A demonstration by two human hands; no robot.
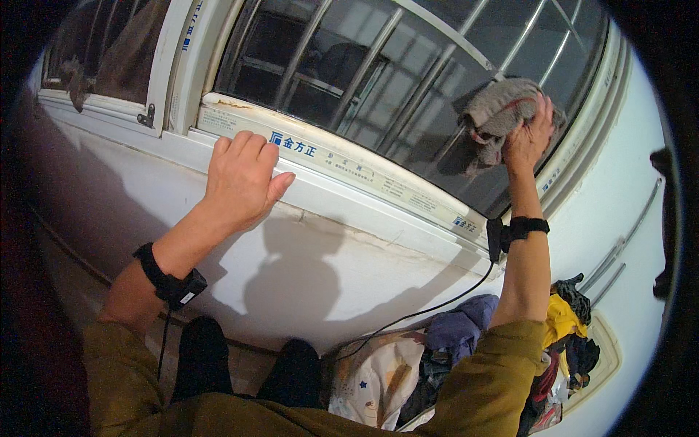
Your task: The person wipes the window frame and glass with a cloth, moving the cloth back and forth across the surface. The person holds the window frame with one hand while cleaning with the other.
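Note:
A grey-brown cloth (pixel 499 109) with a reddish edge is bunched under my right hand (pixel 531 136), which presses it to the dark window pane (pixel 475 54) near the right side. The cloth's reflection shows in the glass. Farther left, my left hand (pixel 240 177) has its fingers curled over the white lower window frame (pixel 355 164), thumb held out to the side. Its fingertips are hidden from me. The frame carries a printed protective film with blue lettering. A black strap with a small device circles each of my forearms.
Metal bars (pixel 366 65) cross the window behind the glass. A second window section (pixel 109 60) is at left with a hinge-like fitting (pixel 146 116). Piled clothes (pixel 458 328) lie low right, near a pale plastic basin rim (pixel 609 355). A black cable (pixel 426 314) hangs from my right strap.

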